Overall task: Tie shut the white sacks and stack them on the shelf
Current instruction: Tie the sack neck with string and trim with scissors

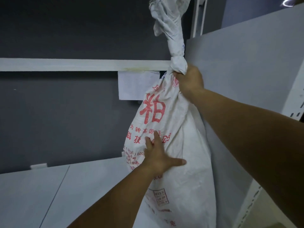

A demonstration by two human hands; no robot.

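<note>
Sack: the white sack [185, 129] hangs near the middle of my view with its red print facing me. Its neck is already tied in a knot [178, 65], and a loose tail of fabric [171, 22] stands up from the knot toward 12 o'clock.
Long axis: close to upright, with the neck at 12 o'clock and the belly running down to 6 o'clock, out of the bottom of the frame.
Sack to shelf: the body lies against the grey side panel [246, 79] at its 3 o'clock. The pale shelf board [49, 195] spreads from its 9 o'clock round to 7 o'clock. I cannot tell whether the sack's bottom rests on anything, because it is cut off.
Right hand: my right hand [189, 81] has its fingers curled tight round the neck just under the knot, at the 12 o'clock end. I judge it is taking most of the weight.
Left hand: my left hand [158, 155] lies flat on the printed face at mid-body, fingers spread wide and thumb out toward 3 o'clock. It grips nothing and only presses.
Coming move: I judge tying is finished and placing is in hand. The free board lies at 9 o'clock, so the flat hand steers the belly while the other lowers the neck.
Behind: a white rail [65, 64] crosses level with the knot, and a paper label [131, 84] sits under it at the sack's 10 o'clock.
</note>
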